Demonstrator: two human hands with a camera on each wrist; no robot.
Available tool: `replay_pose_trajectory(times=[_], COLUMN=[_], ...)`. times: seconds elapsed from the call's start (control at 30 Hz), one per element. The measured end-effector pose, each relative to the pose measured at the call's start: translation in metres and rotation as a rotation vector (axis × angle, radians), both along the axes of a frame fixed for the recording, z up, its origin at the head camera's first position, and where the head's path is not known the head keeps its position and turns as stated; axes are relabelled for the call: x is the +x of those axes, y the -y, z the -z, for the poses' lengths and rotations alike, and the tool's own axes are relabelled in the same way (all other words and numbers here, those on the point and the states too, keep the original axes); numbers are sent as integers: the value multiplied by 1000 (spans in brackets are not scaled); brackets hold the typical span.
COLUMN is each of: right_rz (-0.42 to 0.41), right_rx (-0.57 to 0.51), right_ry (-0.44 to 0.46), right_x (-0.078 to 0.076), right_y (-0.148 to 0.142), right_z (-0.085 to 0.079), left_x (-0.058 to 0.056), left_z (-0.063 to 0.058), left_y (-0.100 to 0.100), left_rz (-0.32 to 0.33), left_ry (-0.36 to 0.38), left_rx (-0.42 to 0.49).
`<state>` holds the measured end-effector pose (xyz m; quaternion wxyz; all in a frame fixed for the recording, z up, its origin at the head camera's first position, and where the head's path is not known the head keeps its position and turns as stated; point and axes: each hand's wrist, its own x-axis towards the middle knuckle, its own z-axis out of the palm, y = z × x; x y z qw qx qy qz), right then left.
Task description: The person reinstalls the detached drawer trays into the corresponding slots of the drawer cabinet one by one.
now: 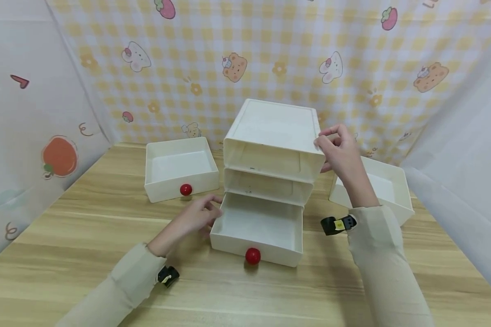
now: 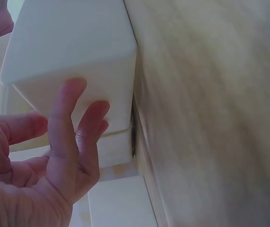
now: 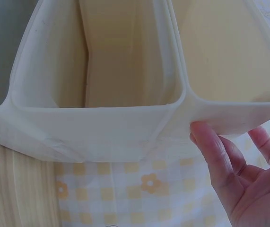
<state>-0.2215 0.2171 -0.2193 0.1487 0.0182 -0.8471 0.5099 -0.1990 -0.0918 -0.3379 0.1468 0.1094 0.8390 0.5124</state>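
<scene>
A white three-tier drawer cabinet point(image 1: 278, 122) stands at the middle of the wooden table. Its two upper compartments hold no drawers; the bottom drawer point(image 1: 258, 222), with a round red knob point(image 1: 253, 256), sticks far out and is bare inside. At that drawer's left wall, my left hand point(image 1: 200, 213) holds on, fingertips on the outer side and thumb at the rim. My right hand point(image 1: 341, 150) grips the cabinet's upper right corner, with fingers on the top edge and side wall. In the right wrist view, fingertips point(image 3: 204, 134) touch the top tier's side.
Left of the cabinet lies a loose white drawer point(image 1: 180, 159) with its red knob point(image 1: 186, 190) facing front. Another white drawer point(image 1: 386, 186) sits at the right, partly behind my right forearm. A checked cloth point(image 1: 278, 54) hangs behind, with pale cloth at both sides.
</scene>
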Motion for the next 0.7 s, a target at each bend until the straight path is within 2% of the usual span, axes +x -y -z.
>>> replay_pose_trajectory(times=[0.17, 0.7], right_rz=[2, -9], right_rx=[7, -7], right_ry=[-1, -4], right_x=[-1, -1], right_y=[-1, 0], right_z=[1, 1], left_x=[-3, -9], left_z=[0, -1], left_y=[-1, -6], left_rz=[-4, -26], left_ry=[10, -78], left_rx=[-2, -44])
